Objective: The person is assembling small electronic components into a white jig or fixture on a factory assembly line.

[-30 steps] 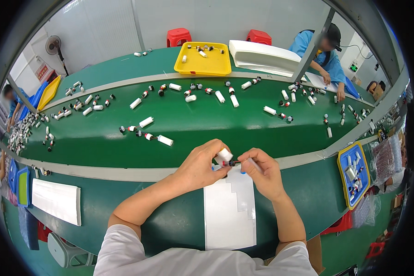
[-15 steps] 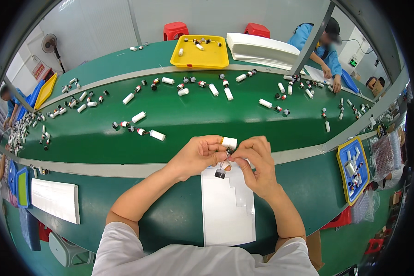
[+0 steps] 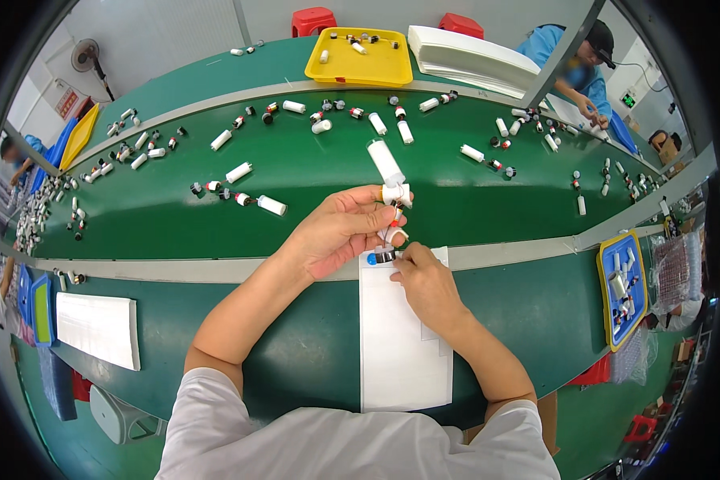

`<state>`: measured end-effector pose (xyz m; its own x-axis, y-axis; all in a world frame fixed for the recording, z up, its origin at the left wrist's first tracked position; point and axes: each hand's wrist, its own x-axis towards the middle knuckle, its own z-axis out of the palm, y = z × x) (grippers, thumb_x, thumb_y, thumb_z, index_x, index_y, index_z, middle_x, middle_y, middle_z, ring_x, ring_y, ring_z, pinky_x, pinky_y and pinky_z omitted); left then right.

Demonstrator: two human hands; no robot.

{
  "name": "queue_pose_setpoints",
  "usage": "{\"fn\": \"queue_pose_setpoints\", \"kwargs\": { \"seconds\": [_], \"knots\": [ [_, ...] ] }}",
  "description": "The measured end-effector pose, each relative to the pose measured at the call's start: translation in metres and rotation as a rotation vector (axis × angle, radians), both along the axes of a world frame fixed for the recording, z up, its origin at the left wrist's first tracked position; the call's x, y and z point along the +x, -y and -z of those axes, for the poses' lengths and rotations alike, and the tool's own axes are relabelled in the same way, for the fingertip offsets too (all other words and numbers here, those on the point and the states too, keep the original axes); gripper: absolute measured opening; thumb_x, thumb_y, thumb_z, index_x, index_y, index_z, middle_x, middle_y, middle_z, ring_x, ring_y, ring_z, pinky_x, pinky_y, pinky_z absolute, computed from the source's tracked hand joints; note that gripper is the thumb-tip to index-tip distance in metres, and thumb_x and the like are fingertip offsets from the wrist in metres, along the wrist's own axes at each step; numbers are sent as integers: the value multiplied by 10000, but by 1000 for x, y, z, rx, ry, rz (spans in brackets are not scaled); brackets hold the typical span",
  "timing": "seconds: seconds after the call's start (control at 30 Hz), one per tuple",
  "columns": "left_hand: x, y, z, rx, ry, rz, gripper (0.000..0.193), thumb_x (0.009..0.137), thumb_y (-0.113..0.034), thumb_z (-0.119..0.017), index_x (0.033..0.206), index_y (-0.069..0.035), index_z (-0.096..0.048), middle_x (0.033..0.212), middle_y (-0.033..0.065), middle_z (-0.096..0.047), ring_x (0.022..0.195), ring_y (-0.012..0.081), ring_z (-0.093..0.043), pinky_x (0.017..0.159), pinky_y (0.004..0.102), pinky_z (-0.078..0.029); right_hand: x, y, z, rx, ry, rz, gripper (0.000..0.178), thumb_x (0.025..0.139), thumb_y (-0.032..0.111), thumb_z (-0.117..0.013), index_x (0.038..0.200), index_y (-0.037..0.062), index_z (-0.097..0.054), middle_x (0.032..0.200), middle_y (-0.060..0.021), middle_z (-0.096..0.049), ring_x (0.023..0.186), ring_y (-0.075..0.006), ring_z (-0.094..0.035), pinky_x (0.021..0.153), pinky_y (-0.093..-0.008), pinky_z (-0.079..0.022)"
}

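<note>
My left hand [image 3: 340, 232], raised over the belt's near edge, is closed on a wired assembly. Its long white cylinder [image 3: 386, 163] points away from me, with a white collar [image 3: 395, 194] below it at my fingertips. Thin wires and a small red-and-black part hang between that collar and a second white ring [image 3: 392, 235]. Lower down is a black round cap [image 3: 385, 257] with a blue spot beside it. My right hand [image 3: 430, 284] has its fingers bent together at the cap's right side. How firmly they grip it is partly hidden. White sheets [image 3: 400, 344] lie beneath.
Several similar assemblies are scattered over the green belt [image 3: 320, 168]. A yellow tray [image 3: 360, 78] sits beyond it, beside a white paper stack [image 3: 472, 64]. A blue-and-yellow tray [image 3: 608, 292] is at right, white sheets [image 3: 96, 330] at left. A co-worker's hands [image 3: 592, 112] are far right.
The assembly has turned in my left hand, so its long cylinder now points away. My right hand has moved down from the wires to the black cap, which hung loose. The view has shifted slightly.
</note>
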<state>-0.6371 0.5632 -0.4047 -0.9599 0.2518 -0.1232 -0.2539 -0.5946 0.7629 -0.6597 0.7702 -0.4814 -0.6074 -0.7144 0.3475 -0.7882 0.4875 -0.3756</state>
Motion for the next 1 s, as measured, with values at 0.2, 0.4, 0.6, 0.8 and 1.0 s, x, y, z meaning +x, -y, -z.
{"fn": "queue_pose_setpoints", "kwargs": {
  "seconds": [0.2,0.4,0.6,0.8,1.0],
  "knots": [
    [-1,-12,-1,-25,-9,-22,303,941,-96,-655,1230,-7,-631,977,80,-684,842,134,-655,725,258,-549,0,-4,-7,87,59,-22,37,803,-17,-662,826,-33,-639,904,-131,-561,889,-284,-616,695,-386,-540],
    [-4,-23,-1,-14,36,-18,304,942,-50,-641,1243,-12,-630,993,82,-671,848,153,-660,768,268,-564,4,-11,-12,72,-4,7,97,801,-7,-666,872,-53,-617,943,-153,-554,899,-287,-619,697,-380,-547],
    [-6,-31,-11,-79,16,-56,346,932,-23,-643,1276,-8,-609,1031,101,-674,875,181,-682,821,291,-577,-4,-19,-18,168,-34,6,136,798,21,-692,881,-54,-615,961,-167,-555,922,-289,-625,690,-375,-556],
    [-11,-35,-6,-48,-15,-52,356,923,-6,-647,1276,3,-604,1034,112,-675,877,188,-687,805,297,-580,-10,-31,-20,140,112,-31,126,807,28,-691,879,-58,-635,986,-179,-561,941,-307,-636,703,-386,-558],
    [-13,-41,-15,-72,-34,-54,344,920,-9,-653,1261,3,-613,1021,105,-674,858,182,-681,789,292,-574,-12,-35,-22,109,96,12,129,818,49,-697,871,-59,-651,965,-168,-574,895,-305,-660,684,-391,-558]
  ]
}}
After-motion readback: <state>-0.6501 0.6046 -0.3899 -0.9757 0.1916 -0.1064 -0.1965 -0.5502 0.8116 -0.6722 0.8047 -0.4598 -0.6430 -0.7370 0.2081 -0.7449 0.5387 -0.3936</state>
